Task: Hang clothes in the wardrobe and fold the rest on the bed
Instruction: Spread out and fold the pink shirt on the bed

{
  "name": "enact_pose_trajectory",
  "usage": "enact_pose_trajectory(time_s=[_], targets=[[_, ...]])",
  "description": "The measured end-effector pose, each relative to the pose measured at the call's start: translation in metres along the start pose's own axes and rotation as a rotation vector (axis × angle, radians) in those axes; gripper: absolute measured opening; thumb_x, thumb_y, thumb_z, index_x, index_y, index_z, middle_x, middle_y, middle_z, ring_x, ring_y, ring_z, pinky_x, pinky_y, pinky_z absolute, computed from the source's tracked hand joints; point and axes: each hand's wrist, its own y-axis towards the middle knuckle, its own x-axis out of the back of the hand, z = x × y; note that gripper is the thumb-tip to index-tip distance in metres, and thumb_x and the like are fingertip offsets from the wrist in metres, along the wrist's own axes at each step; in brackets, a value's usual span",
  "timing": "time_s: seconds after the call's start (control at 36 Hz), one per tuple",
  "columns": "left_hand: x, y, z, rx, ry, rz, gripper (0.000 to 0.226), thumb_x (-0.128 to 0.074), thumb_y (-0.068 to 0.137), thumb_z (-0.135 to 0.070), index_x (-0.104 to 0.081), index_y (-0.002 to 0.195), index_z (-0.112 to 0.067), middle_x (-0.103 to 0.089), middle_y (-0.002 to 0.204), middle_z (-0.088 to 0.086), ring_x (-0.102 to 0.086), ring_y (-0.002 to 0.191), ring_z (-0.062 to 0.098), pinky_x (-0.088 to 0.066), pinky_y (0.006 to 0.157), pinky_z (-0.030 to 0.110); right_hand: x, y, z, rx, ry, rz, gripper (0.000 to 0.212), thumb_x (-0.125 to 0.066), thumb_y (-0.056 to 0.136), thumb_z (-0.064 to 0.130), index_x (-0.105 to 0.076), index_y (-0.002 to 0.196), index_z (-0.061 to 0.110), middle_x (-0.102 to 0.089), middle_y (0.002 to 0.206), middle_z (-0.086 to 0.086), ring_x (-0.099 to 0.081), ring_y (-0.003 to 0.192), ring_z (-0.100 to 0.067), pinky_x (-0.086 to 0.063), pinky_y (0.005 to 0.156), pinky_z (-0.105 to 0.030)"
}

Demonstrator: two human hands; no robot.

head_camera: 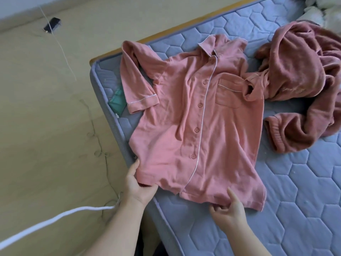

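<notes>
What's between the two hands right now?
Head view: the hem of the pink shirt, on the mattress, runs from left hand to right hand; both hold it.

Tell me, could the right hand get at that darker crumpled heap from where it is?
Probably yes. Mostly bare mattress lies between the right hand and the heap, farther up the bed on that side. But the hand pinches the shirt hem, so it would have to let go first.

Dark phone and white cable on floor
</notes>
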Motion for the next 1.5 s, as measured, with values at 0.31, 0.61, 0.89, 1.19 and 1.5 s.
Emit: enact_pose_trajectory(time_s=[0.31,0.61,0.89,1.19,1.5], targets=[[0.008,-0.001,-0.031,-0.207,0.15,0.024,0.043,-0.058,0.07,-0.002,-0.059,0.112,-0.013,-0.066,0.107,0.01,-0.066,0.09,0.024,-0.057,0.071,0.038,0.023,0.014,-0.002,0.124,-0.087,-0.019,0.011,-0.048,0.095,0.003,-0.049,0.102,0.011,-0.053,0.106,-0.01,-0.055,0.08,-0.018,-0.057,0.059,-0.026],[0.041,-0.007,-0.013,-0.224,0.332,-0.503,0.066,-0.052,0.095,-0.009,-0.018,0.148,-0.029,-0.04,0.145,0.008,-0.049,0.123,0.026,-0.041,0.101,0.036,0.029,0.003,-0.012,0.194,-0.358,-0.04,0.023,-0.047,0.095,0.002,-0.046,0.081,0.021,-0.05,0.088,-0.005,-0.05,0.074,-0.019,-0.042,0.087,-0.038],[0.025,0.015,0.003,0.013,0.425,-0.51,0.043,-0.064,0.088,-0.017,-0.051,0.128,-0.011,-0.056,0.102,0.001,-0.056,0.084,0.016,-0.044,0.076,0.021,0.026,0.007,-0.003,0.083,-0.188,-0.05,0.02,-0.055,0.093,0.023,-0.056,0.113,0.019,-0.055,0.087,0.001,-0.053,0.077,-0.013,-0.04,0.1,-0.027],[0.038,0.022,0.013,-0.269,0.63,-0.683,0.072,-0.073,0.073,-0.011,-0.037,0.134,-0.012,-0.053,0.121,0.007,-0.057,0.1,0.028,-0.05,0.08,0.035,0.034,0.013,0.008,0.171,-0.126,-0.089,0.041,-0.054,0.092,0.003,-0.05,0.13,0.016,-0.056,0.128,-0.005,-0.055,0.079,-0.017,-0.045,0.081,-0.032],[0.004,0.009,0.067,-0.458,1.916,-0.413,0.07,-0.062,0.082,-0.025,-0.026,0.142,-0.033,-0.012,0.152,-0.001,-0.024,0.136,0.03,-0.027,0.109,0.046,0.029,0.016,0.038,0.182,0.142,-0.03,0.074,-0.065,0.073,0.012,-0.038,0.141,0.022,-0.042,0.123,0.009,-0.046,0.108,-0.015,-0.032,0.105,-0.024]])
